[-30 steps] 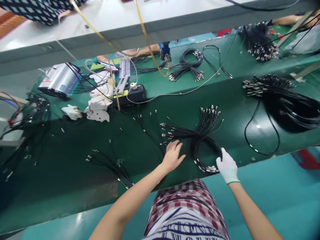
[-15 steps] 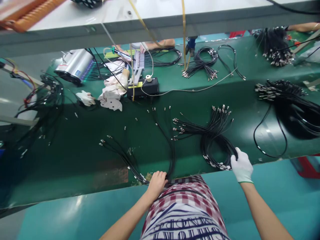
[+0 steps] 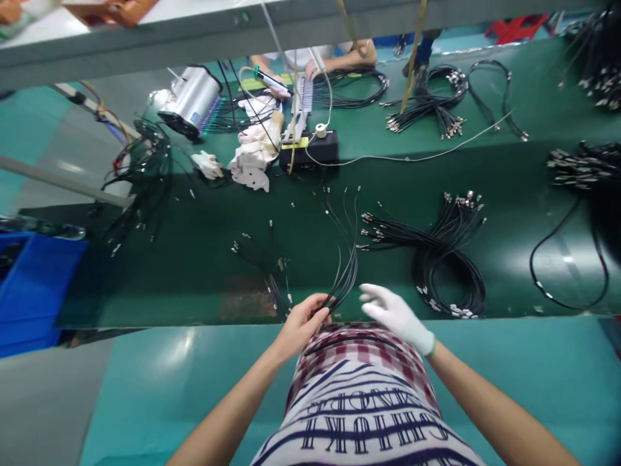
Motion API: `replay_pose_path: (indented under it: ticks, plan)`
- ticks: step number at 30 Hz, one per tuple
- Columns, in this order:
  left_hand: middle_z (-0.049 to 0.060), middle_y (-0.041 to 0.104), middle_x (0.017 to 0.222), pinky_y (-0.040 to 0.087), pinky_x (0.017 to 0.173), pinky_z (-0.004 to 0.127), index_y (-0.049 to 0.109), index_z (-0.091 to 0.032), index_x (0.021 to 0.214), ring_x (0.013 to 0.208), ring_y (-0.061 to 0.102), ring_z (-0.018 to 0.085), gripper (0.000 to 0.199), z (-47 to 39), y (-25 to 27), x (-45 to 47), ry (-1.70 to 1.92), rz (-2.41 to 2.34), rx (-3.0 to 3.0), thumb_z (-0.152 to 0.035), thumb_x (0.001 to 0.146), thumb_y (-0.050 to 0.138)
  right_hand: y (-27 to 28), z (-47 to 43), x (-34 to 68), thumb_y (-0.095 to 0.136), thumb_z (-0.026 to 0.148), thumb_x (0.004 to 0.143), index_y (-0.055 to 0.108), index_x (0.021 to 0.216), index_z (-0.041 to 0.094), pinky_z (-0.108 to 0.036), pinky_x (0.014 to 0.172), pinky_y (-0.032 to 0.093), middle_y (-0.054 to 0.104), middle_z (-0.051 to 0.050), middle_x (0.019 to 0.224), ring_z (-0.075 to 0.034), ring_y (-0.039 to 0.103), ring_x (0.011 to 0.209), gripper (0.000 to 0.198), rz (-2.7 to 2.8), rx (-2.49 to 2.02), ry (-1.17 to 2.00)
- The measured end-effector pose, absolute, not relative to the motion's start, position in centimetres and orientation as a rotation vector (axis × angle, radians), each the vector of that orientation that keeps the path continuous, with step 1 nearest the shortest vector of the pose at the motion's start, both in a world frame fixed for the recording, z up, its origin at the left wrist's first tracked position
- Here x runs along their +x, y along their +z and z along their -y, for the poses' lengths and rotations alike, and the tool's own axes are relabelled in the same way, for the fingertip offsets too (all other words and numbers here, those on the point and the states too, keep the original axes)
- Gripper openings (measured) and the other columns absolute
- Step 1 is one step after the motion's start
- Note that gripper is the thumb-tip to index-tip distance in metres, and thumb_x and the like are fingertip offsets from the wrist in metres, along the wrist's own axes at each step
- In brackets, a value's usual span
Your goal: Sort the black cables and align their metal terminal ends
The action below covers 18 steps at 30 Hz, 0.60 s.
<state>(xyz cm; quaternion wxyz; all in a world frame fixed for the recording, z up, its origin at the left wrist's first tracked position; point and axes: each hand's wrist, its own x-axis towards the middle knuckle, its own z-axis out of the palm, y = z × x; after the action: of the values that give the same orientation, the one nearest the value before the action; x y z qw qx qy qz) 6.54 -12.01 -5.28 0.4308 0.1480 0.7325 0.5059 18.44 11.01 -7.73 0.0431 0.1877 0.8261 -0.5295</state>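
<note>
My bare left hand [image 3: 306, 320] is closed around a small bunch of black cables [image 3: 345, 277] at the table's front edge. Their thin ends with metal terminals fan out away from me over the green top. My right hand [image 3: 392, 314], in a white glove, is just right of the bunch, apart from it, with fingers stretched and nothing in them. Further right lies a coiled cable bundle [image 3: 478, 285], with white tags along its near side and terminals at its far ends. A few loose cables [image 3: 262, 262] lie left of my left hand.
Across the green table [image 3: 194, 285], a co-worker's hands are at a comb-like fixture [image 3: 305, 97]. A black power box [image 3: 317, 154], white cloths [image 3: 252, 158] and a silver machine [image 3: 191, 100] stand at the back. A blue bin [image 3: 43, 291] is left. Overhead runs a grey shelf edge [image 3: 194, 40].
My right hand has let go of the coiled bundle and moved left toward my left hand. The left hand has lifted the cable bunch slightly. The view has shifted left.
</note>
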Motion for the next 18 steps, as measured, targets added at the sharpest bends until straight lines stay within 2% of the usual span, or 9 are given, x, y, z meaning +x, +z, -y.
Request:
replay_pose_path:
  ticks: [2, 5, 8, 11, 18]
  plan:
    - [0.002, 0.066, 0.073, 0.039, 0.048, 0.021, 0.055, -0.014, 0.101, 0.049, 0.051, 0.009, 0.035, 11.9, -3.2, 6.0, 1.361, -1.637, 0.241, -0.046, 0.087, 0.059, -7.1, -6.9, 15.7, 0.062, 0.042, 0.086, 0.057, 0.128, 0.018, -0.03, 0.077, 0.055, 0.067, -0.008, 0.11, -0.017, 0.065, 0.086, 0.048, -1.978, 0.315, -2.114]
    - [0.002, 0.065, 0.074, 0.046, 0.057, 0.023, 0.058, -0.013, 0.085, 0.058, 0.059, 0.012, 0.034, 12.3, -1.8, 5.5, 1.472, -1.615, 0.142, -0.044, 0.077, 0.071, -6.4, -3.6, 13.3, 0.071, 0.04, 0.079, 0.063, 0.115, 0.014, -0.033, 0.083, 0.053, 0.068, -0.009, 0.107, -0.02, 0.064, 0.093, 0.045, -1.574, 0.321, -2.407]
    - [0.004, 0.069, 0.078, 0.047, 0.064, 0.023, 0.067, -0.011, 0.081, 0.07, 0.062, 0.014, 0.029, 13.3, -1.7, 5.1, 1.51, -1.78, 0.106, -0.038, 0.073, 0.075, -5.7, -2.8, 12.6, 0.076, 0.039, 0.072, 0.067, 0.105, 0.014, -0.031, 0.076, 0.052, 0.07, -0.007, 0.098, -0.019, 0.064, 0.084, 0.042, -1.56, 0.536, -2.387]
    - [0.008, 0.074, 0.088, 0.05, 0.071, 0.026, 0.074, -0.012, 0.089, 0.076, 0.065, 0.017, 0.029, 14.4, -2.0, 5.0, 1.542, -1.824, 0.05, -0.035, 0.073, 0.075, -5.2, -2.7, 12.5, 0.078, 0.037, 0.069, 0.067, 0.102, 0.015, -0.03, 0.073, 0.051, 0.07, -0.006, 0.095, -0.017, 0.063, 0.081, 0.042, -1.584, 0.625, -2.35]
    - [0.009, 0.075, 0.086, 0.054, 0.083, 0.035, 0.074, -0.01, 0.099, 0.08, 0.068, 0.021, 0.038, 15.7, -2.2, 5.0, 1.604, -1.831, 0.03, -0.042, 0.081, 0.067, -5.0, -1.9, 12.4, 0.078, 0.037, 0.069, 0.068, 0.103, 0.015, -0.031, 0.074, 0.05, 0.071, -0.005, 0.096, -0.017, 0.063, 0.082, 0.042, -1.555, 0.627, -2.342]
